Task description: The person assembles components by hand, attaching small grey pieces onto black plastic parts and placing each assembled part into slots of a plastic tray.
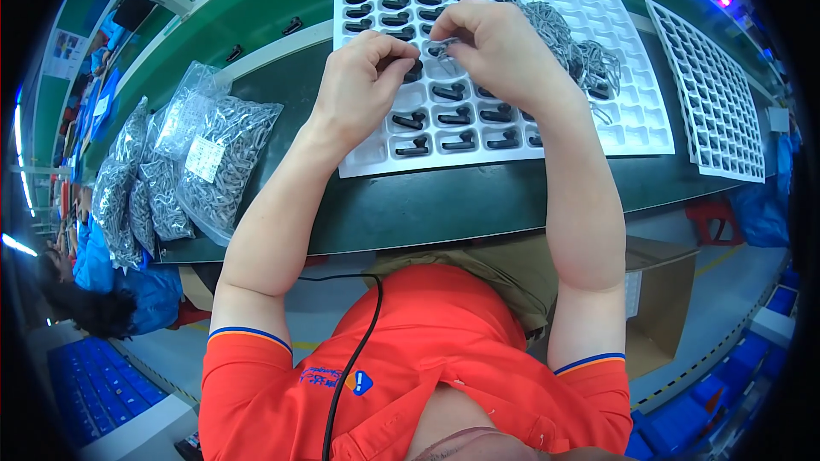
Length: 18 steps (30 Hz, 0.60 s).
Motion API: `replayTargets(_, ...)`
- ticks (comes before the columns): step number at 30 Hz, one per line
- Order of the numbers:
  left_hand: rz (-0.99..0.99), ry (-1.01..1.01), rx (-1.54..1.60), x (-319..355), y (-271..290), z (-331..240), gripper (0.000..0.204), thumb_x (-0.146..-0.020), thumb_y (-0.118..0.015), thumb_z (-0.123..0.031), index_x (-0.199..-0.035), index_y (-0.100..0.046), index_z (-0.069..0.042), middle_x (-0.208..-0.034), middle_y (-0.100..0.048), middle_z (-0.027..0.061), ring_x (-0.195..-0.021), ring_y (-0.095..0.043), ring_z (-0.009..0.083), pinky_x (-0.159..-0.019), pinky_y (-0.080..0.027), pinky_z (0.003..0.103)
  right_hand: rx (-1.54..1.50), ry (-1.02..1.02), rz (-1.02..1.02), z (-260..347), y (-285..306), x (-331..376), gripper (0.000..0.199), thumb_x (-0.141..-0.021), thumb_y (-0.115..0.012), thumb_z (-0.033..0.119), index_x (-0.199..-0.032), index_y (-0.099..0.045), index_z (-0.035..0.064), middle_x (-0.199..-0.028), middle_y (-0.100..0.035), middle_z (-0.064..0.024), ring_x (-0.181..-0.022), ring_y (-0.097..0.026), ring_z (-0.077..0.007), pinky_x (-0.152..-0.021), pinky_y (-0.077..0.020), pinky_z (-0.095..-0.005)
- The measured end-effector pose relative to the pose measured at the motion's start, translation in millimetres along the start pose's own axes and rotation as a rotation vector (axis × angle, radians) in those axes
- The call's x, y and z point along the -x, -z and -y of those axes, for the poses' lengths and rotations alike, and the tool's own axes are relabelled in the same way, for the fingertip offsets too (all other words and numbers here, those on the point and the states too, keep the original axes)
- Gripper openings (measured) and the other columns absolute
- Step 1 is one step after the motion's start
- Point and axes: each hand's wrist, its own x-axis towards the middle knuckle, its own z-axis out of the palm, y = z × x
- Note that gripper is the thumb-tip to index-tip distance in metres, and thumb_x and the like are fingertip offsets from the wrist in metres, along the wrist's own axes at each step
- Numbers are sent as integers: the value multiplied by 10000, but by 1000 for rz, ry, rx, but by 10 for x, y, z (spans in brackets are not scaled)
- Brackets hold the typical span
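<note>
A white moulded tray (639, 119) lies on the dark green bench, many of its cells holding black earbud-shaped pieces (458, 140). Over its left part, my left hand (363, 85) is closed in a pinch, with a black earbud-shaped piece (414, 73) at its fingertips. Close beside it, the thumb and forefinger of my right hand (495, 47) are pinched on a thin grey loop-like piece (439, 51), whose exact shape is partly hidden. A tangled heap of similar grey pieces (551, 30) rests on the tray beyond my right wrist, spreading toward the right.
Clear bags full of grey pieces (231, 141) stand at the bench's left. Two black pieces (293, 26) lie on the green ledge behind. Another white tray (722, 94) is at the right. A cardboard box (662, 299) stands below; a person in blue (154, 299) is at left.
</note>
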Motion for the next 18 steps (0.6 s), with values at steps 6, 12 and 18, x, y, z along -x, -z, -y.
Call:
replayTargets(6,-27,47,67,16,-68,24,153,-896,-711,-76,-1020,-742,9,-949,-717,133,-805,-704,219,-728,-551,315,-11,61,45,20,-142,-8,148,-858,-639,-19,-994,-697,-10,-880,-707,-153,-815,-684,-255,-751,-540,-342)
replayTargets(12,-2,115,164,6,-72,48,163,-900,-717,-95,-1019,-741,13,-888,-735,101,-749,-677,134,-701,-544,285,-62,69,58,-7,-153,-4,168,-855,-641,-17,-1012,-702,-9,-899,-717,-151,-832,-692,-259,-775,-549,-337)
replayTargets(18,-14,107,140,10,-66,38,150,-904,-717,-92,-1007,-733,16,-847,-729,69,-735,-650,100,-697,-536,258,-73,-20,32,-54,-43,-2,158,-882,-657,21,-1027,-710,-10,-911,-732,-125,-836,-698,-213,-796,-556,-308)
